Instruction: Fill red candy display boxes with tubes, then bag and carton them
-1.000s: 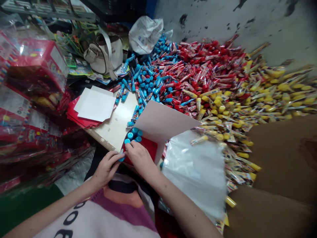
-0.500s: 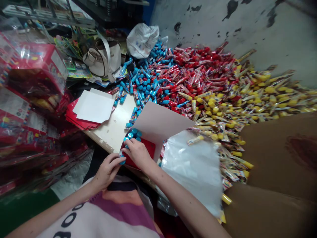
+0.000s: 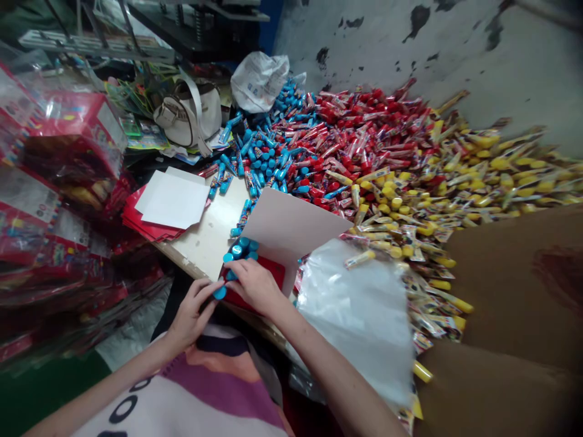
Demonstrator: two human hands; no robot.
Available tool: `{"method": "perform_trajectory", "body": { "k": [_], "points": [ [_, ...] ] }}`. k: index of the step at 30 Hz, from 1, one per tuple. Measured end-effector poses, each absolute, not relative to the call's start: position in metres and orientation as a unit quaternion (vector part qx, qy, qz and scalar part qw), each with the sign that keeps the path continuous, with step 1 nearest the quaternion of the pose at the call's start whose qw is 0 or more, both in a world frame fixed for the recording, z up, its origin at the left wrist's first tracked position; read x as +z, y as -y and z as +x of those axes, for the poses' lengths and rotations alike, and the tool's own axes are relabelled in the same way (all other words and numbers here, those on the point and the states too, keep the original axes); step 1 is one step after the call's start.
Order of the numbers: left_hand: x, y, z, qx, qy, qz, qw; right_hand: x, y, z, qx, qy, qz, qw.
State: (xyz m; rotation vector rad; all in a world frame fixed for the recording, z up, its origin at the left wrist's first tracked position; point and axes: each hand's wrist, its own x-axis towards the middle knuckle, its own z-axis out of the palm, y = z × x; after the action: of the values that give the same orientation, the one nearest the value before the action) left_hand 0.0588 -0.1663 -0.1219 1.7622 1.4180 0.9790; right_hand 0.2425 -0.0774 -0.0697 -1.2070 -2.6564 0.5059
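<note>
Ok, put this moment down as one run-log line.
left hand: grip on blue-capped tube | right hand: on bunched blue caps | under them: red card | beside: clear plastic bag

My view, colours only: blue-capped tubes [image 3: 241,249] nr centre, on a red card [image 3: 276,273]. More blue tubes [image 3: 268,130] at 11–12, red-wrapped sticks [image 3: 359,139] at 1, yellow-capped sticks [image 3: 501,182] at 2–3. Wall [image 3: 455,48] at 1–2: off-white, black blotches. Sweater [image 3: 182,388] at 6–7: pink, purple & white stripes, black letters. Red-and-white boxes [image 3: 54,145] at 9–10. Cream handbag [image 3: 186,115] at 11. Brown cardboard [image 3: 514,291] at 3–4, dark red stain.
</note>
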Motion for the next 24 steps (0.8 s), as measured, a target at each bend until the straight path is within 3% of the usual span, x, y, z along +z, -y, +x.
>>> {"method": "perform_trajectory", "body": {
  "k": [7, 10, 14, 18, 24],
  "points": [
    [-0.145, 0.154, 0.072, 0.34, -0.545, 0.617, 0.454, -0.072, 0.086, 0.241, 0.278, 0.852, -0.395, 0.201],
    [-0.148, 0.143, 0.076, 0.323, -0.556, 0.605, 0.469, -0.071, 0.086, 0.258, 0.314, 0.793, -0.428, 0.299],
    [-0.139, 0.12, 0.064, 0.308, -0.538, 0.598, 0.509, -0.098, 0.098, 0.301, 0.165, 0.61, -0.649, 0.424],
    [-0.127, 0.067, 0.036, 0.235, -0.473, 0.576, 0.624, -0.145, 0.119, 0.325, 0.09, 0.432, -0.768, 0.464],
    [-0.125, -0.054, 0.059, 0.208, -0.556, 0.672, 0.444, -0.175, 0.119, 0.339, 0.134, 0.326, -0.794, 0.496]
  ]
}}
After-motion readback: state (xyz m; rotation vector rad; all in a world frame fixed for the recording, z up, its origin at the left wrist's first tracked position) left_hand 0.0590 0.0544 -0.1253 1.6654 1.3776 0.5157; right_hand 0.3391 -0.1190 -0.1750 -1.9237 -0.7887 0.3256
